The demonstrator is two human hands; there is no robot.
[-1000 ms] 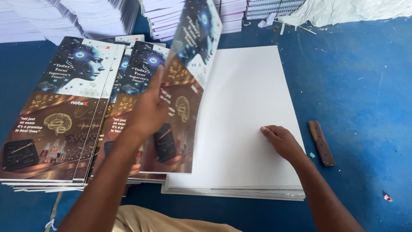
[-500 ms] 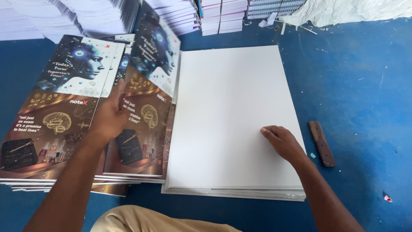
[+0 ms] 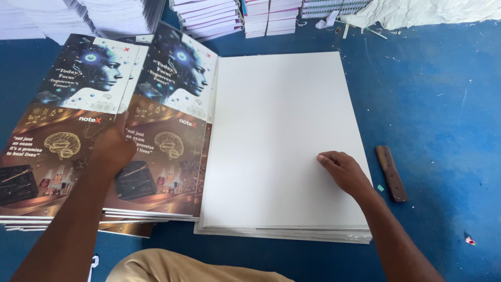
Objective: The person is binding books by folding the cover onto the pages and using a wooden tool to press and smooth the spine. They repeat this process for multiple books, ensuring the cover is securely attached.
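Note:
My left hand (image 3: 112, 149) lies flat on the top printed cover sheet (image 3: 167, 104), a glossy sheet with a dark robotic head above and a brown brain picture below. That sheet tops a pile of the same printed sheets (image 3: 57, 120) on the left. My right hand (image 3: 344, 172) rests with curled fingers on the lower right part of a stack of blank white sheets (image 3: 276, 125), which lies right beside the printed pile. Neither hand grips anything.
Everything sits on a blue floor (image 3: 443, 104). A short brown wooden stick (image 3: 391, 173) lies just right of the white stack. Stacks of white paper and bound notebooks (image 3: 209, 15) line the far edge, with a crumpled white sack (image 3: 433, 11) at the far right.
My left hand carried a raised printed sheet leftward and laid it flat on the printed pile. The right hand stayed on the white stack.

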